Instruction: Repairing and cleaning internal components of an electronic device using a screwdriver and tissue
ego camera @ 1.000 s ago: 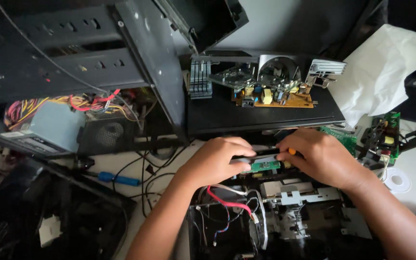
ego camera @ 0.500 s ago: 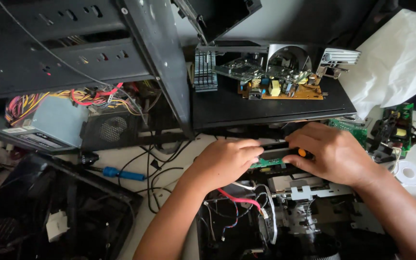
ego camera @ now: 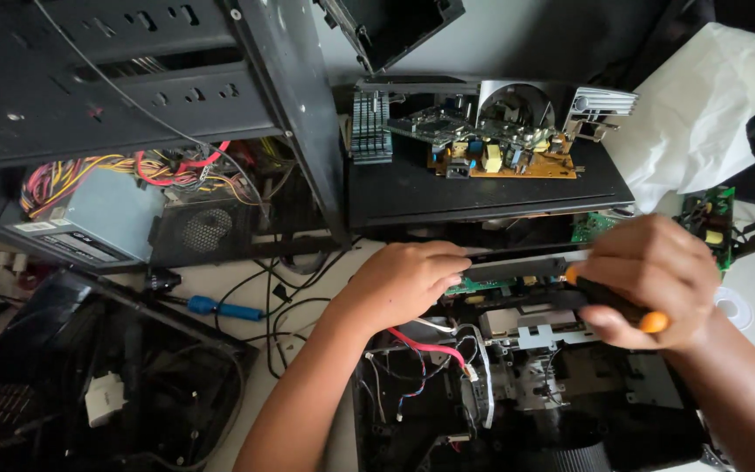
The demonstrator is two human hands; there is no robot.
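An opened black device (ego camera: 535,393) with bare metal parts and red, blue and white wires lies in front of me. My left hand (ego camera: 399,280) rests palm down on its upper left edge, fingers curled over a dark bar (ego camera: 517,265) and a green circuit board (ego camera: 482,286). My right hand (ego camera: 653,275) is closed around a screwdriver with a black and orange handle (ego camera: 648,321), whose metal shaft points left along the dark bar. The tip is hidden near my left fingers.
An open computer case (ego camera: 141,140) with a grey power supply and coloured wires stands at left. A blue-handled screwdriver (ego camera: 220,308) lies on the table. Behind sits a black unit carrying a brown circuit board (ego camera: 504,162). White paper (ego camera: 709,105) and a green board (ego camera: 714,223) lie right.
My right hand has drawn away to the right, showing the orange end of the screwdriver handle. My left hand stays on the bar. The view has shifted slightly.
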